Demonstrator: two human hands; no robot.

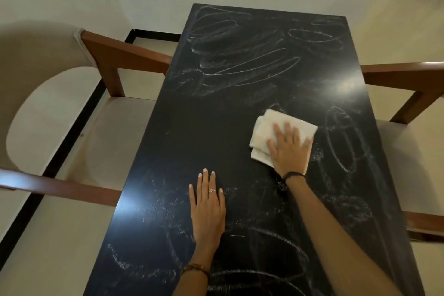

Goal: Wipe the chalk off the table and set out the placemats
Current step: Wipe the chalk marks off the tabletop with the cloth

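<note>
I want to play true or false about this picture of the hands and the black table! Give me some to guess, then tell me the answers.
1. The right hand presses flat on a white cloth. True.
2. The left hand holds a piece of chalk. False: it lies flat on the table with straight fingers and holds nothing.
3. All the chalk marks are wiped away. False: loops and smudges still show at the far end, on the right side and near the person.
4. Placemats are already set out on the table. False: none can be seen.
5. There is a ring on the left hand. True.
6. A chair stands at the left side of the table. True.
</note>
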